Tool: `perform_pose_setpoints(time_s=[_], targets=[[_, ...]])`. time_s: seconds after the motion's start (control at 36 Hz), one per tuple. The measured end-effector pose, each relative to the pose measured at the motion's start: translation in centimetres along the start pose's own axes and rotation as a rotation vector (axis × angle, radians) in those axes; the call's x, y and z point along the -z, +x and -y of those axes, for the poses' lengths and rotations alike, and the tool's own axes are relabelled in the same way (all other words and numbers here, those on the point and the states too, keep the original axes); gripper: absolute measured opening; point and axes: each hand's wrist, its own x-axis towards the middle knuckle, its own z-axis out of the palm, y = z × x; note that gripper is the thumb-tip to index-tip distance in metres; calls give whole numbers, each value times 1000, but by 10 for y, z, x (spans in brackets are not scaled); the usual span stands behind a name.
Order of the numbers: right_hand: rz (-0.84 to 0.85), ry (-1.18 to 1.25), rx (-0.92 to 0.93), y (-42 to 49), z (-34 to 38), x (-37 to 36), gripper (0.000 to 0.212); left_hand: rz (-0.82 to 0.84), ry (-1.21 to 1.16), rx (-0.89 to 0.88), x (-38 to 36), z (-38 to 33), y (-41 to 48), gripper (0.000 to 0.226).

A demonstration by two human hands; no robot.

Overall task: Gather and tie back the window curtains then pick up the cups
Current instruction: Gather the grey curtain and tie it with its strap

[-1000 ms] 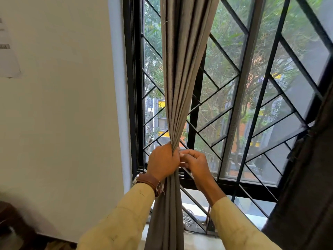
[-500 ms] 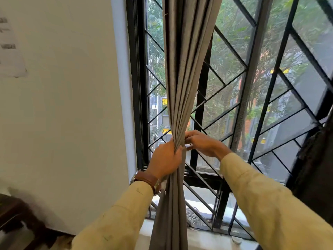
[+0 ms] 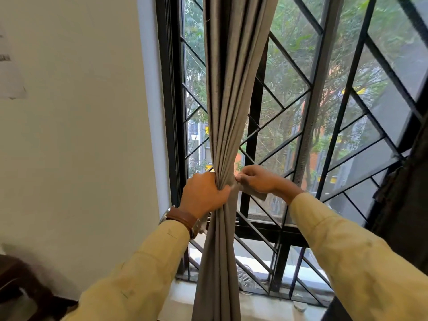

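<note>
A grey curtain (image 3: 228,93) hangs bunched into narrow folds in front of the barred window (image 3: 298,117). My left hand (image 3: 203,193), with a brown watch strap at the wrist, is clenched around the gathered folds at waist height. My right hand (image 3: 257,180) sits just right of the bunch and pinches a grey tie-back strip (image 3: 251,191) that runs from the curtain out under the hand. No cups are in view.
A white wall (image 3: 81,147) with a taped paper sheet (image 3: 10,72) fills the left. A dark curtain (image 3: 407,205) hangs at the right edge. Below runs the window sill (image 3: 261,304); dark wooden furniture (image 3: 20,281) stands at lower left.
My right hand has risen from below the left hand to the right side of the bunch and now pulls a grey strip out. The left hand keeps its grip.
</note>
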Motion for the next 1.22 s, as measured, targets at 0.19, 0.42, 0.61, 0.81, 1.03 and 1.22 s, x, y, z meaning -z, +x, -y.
perform_pose_setpoints(time_s=[0.19,0.42,0.61,0.81,1.03,1.22], targets=[[-9,63,-125,-13,-2,16,28,96,106,101,6,8,16,45],[179,386,-273,-31,-17,26,36,129,145,112,11,6,19,48],[12,287,-90,-39,-23,19,20,141,127,129,9,7,19,41],[-25,366,-249,-44,-18,20,31,136,154,162,7,6,18,48],[26,803,-346,-57,-6,-10,31,150,99,241,5,5,26,47],[36,1080,-402,-56,17,-41,31,196,132,203,5,-7,32,40]])
